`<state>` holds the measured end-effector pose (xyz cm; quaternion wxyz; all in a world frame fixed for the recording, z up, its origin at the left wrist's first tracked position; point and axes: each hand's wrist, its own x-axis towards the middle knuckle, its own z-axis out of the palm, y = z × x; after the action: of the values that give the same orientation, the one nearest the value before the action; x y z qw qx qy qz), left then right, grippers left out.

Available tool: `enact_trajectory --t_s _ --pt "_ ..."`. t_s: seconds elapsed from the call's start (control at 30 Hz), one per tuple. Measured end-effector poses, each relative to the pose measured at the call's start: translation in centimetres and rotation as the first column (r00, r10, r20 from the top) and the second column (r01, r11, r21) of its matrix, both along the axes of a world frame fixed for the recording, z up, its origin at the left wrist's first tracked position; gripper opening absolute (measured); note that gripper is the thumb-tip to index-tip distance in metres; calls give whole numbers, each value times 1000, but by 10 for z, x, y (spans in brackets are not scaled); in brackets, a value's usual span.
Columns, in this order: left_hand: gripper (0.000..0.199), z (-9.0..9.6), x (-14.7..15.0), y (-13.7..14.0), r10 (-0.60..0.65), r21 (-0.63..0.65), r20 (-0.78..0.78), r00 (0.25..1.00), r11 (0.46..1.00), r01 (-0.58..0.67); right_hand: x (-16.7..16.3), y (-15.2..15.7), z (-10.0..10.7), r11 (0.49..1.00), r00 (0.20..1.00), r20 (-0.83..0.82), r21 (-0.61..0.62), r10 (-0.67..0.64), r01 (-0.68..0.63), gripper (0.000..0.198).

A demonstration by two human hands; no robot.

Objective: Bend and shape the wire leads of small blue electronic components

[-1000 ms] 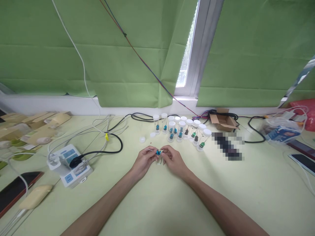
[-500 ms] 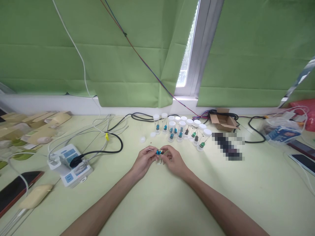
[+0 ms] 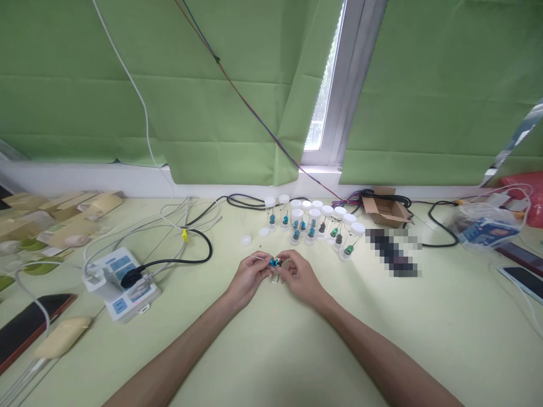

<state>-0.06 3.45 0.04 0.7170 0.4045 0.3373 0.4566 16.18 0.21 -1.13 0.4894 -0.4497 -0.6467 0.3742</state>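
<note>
Between both hands, above the table, is a small shiny blue part (image 3: pixel 274 262) with a dark piece at its right end. My left hand (image 3: pixel 250 276) pinches its left side, and a thin metal rod (image 3: pixel 257 257) sticks out over those fingers. At the dark end, my right hand (image 3: pixel 300 277) has its fingertips closed on the part. A thin bent metal piece (image 3: pixel 275 281) shows just below the fingertips; what it joins to is hidden. Behind the hands stand several clear tubes (image 3: pixel 296 229) with white caps, holding blue, green or dark parts on wires. Two loose white caps (image 3: pixel 246 241) lie to the left.
A white power strip (image 3: pixel 131 285) with plugs and cables is at the left, near a phone (image 3: pixel 31 325). An open cardboard box (image 3: pixel 386 209) sits behind the tubes at right. Another phone (image 3: pixel 526 281) and a plastic bag (image 3: pixel 483 223) lie far right.
Both hands keep their place and grip, with the blue part turned very slightly at most. Nothing else on the table has moved.
</note>
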Motion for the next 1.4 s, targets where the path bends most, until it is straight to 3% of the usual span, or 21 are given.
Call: enact_trajectory --t_s 0.27,0.53,0.77,1.13,1.4 --pt "14 -1 0 0 -13 1 12 1000 1000 13 0 1 0 997 997 -58 -62 45 -49 20" --pt "16 2 1 0 6 -11 6 1000 1000 -6 0 0 0 1000 1000 18 15 -9 9 21" --pt "14 -1 1 0 -14 0 10 1000 1000 14 0 1 -1 997 997 -66 -58 49 -53 22" --pt "16 1 1 0 10 -12 1 1000 1000 -10 0 -1 2 1000 1000 -4 -9 -2 2 24" --pt "13 0 0 -1 -15 7 9 1000 1000 15 1 2 -1 996 996 -75 -63 51 -56 22"
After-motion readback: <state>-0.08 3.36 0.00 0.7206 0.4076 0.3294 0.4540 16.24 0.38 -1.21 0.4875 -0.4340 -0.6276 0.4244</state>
